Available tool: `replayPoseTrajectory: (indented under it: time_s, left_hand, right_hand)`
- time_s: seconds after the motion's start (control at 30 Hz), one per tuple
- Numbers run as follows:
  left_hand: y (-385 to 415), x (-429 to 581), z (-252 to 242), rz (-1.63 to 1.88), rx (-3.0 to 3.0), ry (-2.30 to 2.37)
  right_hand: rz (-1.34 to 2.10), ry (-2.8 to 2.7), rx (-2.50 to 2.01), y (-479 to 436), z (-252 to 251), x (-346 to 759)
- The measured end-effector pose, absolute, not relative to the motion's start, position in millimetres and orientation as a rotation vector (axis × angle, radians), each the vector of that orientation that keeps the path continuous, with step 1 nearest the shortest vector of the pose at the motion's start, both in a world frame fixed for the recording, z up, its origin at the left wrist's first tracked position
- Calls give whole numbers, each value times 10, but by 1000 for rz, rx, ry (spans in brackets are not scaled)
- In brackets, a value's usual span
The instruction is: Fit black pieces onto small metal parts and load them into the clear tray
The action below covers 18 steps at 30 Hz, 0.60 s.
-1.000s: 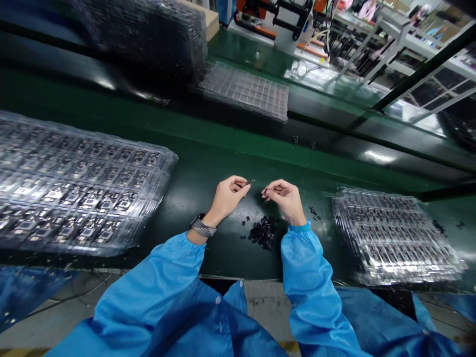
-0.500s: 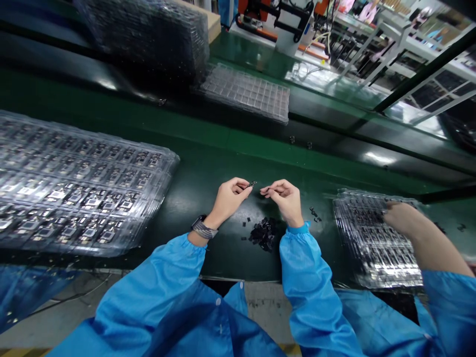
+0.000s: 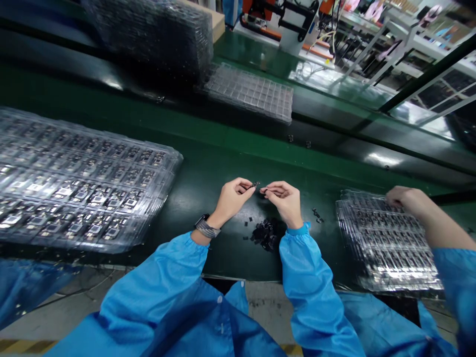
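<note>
The left hand (image 3: 232, 201) pinches a small black part (image 3: 255, 184) above a sizeable heap of matching parts (image 3: 267, 234) left on the belt; the right hand (image 3: 284, 202) curls closely beside it, grip unclear; loaded blister trays (image 3: 82, 188) lie left of the heap

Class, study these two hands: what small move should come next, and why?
Probably the right hand should close on the small dark part pinched in the left hand: its fingertips sit just beside that part and seem to hold nothing.

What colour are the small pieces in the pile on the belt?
The pile is black; it shows best in the head view.
</note>
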<state>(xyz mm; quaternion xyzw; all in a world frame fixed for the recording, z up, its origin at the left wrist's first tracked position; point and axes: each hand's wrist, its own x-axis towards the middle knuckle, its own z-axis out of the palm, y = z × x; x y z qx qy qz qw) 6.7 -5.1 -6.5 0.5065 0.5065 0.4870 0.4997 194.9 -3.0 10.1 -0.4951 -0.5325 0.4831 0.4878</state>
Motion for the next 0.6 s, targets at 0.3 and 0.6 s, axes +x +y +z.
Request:
replayPoseTrajectory:
  time_s: [0.3, 0.6]
  left_hand:
    - [-41, 65, -84, 1187, 1221, 1220]
    - [-47, 65, -87, 1194, 1241, 1234]
  right_hand:
    - [1156, -1328, -1253, -23, 75, 1934]
    - [1108, -1368, -1286, -21, 66, 1949]
